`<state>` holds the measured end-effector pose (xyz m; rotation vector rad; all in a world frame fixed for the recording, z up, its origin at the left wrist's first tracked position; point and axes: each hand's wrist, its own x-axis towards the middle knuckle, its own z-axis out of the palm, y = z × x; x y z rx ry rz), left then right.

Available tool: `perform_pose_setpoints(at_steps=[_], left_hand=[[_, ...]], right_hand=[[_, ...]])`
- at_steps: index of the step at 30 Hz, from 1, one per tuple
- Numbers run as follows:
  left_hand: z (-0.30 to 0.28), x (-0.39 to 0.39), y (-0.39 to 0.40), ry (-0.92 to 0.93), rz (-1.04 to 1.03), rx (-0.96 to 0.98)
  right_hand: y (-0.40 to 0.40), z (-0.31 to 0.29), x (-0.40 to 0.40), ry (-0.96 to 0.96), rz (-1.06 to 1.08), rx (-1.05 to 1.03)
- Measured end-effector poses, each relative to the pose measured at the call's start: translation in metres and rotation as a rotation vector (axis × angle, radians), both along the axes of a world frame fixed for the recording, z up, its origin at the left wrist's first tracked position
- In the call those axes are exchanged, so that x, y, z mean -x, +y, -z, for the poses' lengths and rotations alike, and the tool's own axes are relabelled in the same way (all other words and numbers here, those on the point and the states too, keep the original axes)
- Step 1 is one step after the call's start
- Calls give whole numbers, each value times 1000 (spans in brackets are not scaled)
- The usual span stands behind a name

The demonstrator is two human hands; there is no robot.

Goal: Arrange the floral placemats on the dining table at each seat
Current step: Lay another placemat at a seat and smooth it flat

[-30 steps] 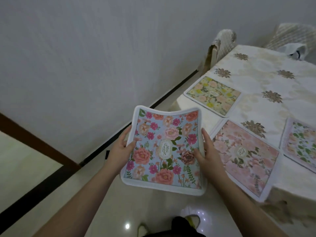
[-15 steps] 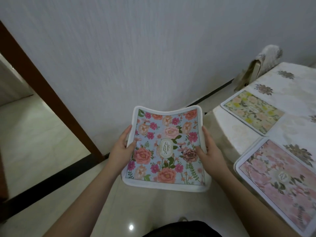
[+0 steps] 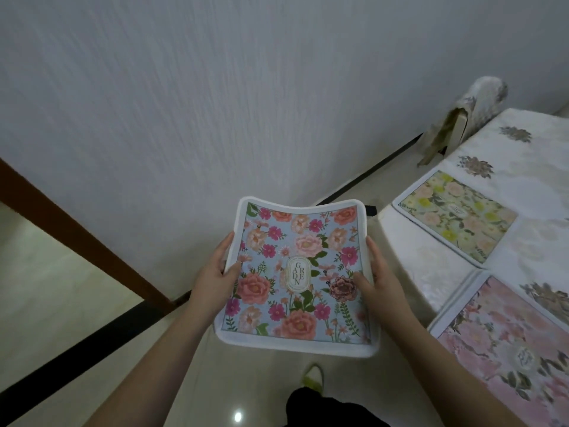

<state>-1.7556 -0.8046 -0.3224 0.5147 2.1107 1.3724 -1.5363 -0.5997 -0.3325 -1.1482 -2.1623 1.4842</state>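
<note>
- Head view, taking the dining table (image 3: 532, 167) as the landmark: the blue floral placemat (image 3: 297, 277) is held in the air over the floor, off the table's left edge and not touching it; it sags a little between the hands, printed side up.
- The left hand (image 3: 212, 277) grips the mat's left border, thumb on top and fingers curled beneath; the right hand (image 3: 380, 280) holds the right border likewise, thumb lying on the print.
- Already on the table: a yellow-green placemat (image 3: 458, 215) lying flat near the table's left edge, toward the far chair (image 3: 468, 118); a pink placemat (image 3: 511, 343) nearer the person along that same edge, its corner reaching the table's rim.
- Judged from this: two seats in view are served; the blue mat has yet to be laid; which seat awaits it cannot be told, since most of the table lies out of frame.
</note>
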Motion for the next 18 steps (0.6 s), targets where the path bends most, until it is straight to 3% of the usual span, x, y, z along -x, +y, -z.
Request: perform_pose_setpoints(at_steps=[10,18], left_hand=[[-7,44,103,86,44,31],[-5,82,148,45,36,0]], right_hand=[[97,5,41,7,-29,-6],[141,-4,78,-8,-15,12]])
